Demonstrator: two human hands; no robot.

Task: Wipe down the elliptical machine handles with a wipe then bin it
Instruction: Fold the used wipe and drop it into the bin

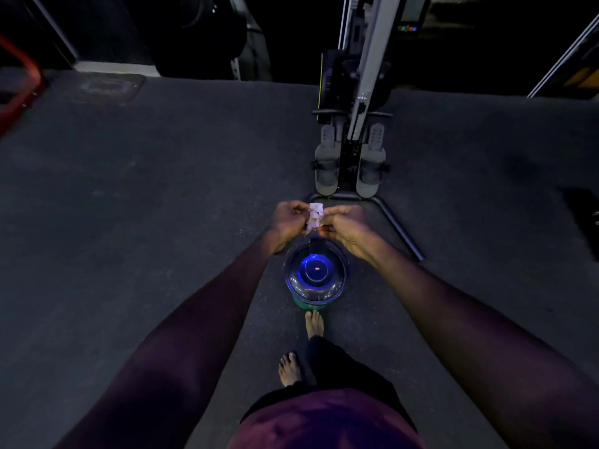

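Both bare arms reach forward and meet in the middle of the view, where the left hand [289,218] and the right hand [344,224] each pinch an edge of a small crumpled pale wipe [315,215] with curled fingers, holding it between them just above the far rim of a round bin [316,274]. The bin is glossy and dark with a blue sheen inside, standing on speckled dark rubber floor [162,196] just ahead of two bare feet. Farther off stands a machine [351,150] with grey strapped footplates, a pale metal rail and black tubular legs.
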